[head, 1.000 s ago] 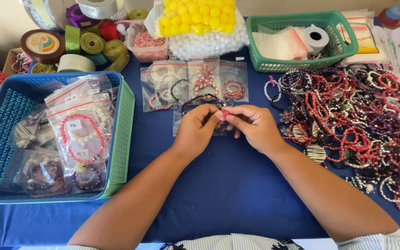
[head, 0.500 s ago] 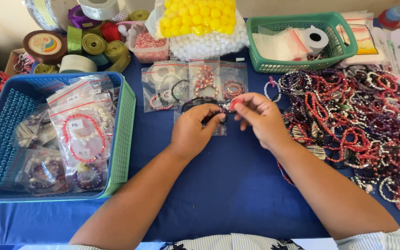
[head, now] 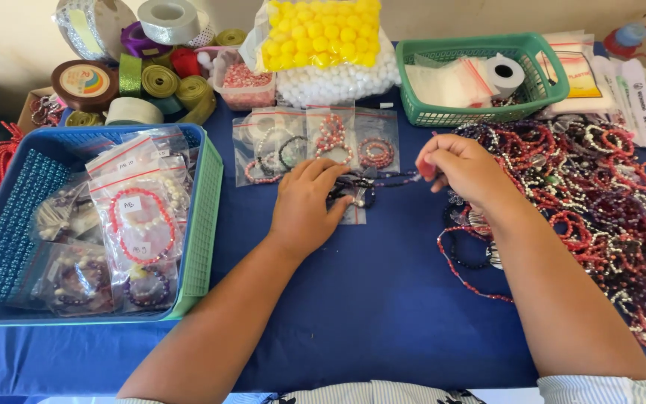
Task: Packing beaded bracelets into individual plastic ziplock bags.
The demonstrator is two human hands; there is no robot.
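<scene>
My left hand point(head: 306, 206) rests curled on a small clear bag point(head: 353, 215) lying on the blue tablecloth, its fingertips pinning the bag and some dark beads. A dark bead bracelet point(head: 386, 179) stretches from the bag's mouth to the right. My right hand point(head: 463, 168) pinches its far end, fingers closed, beside the edge of a big pile of red, purple and dark bead bracelets point(head: 607, 194). Just beyond my hands lie several clear bags point(head: 315, 142), each with a bracelet inside.
A blue basket point(head: 205, 217) at the left holds several bagged bracelets. A green basket point(head: 555, 84) with bags and a tape roll stands at the back right. Ribbon rolls point(head: 155, 78) and a sack of yellow and white pom-poms point(head: 330, 45) line the back.
My hands were together over the bag. My right hand has since moved right, drawing the dark bracelet out sideways, while my left hand stayed down on the bag.
</scene>
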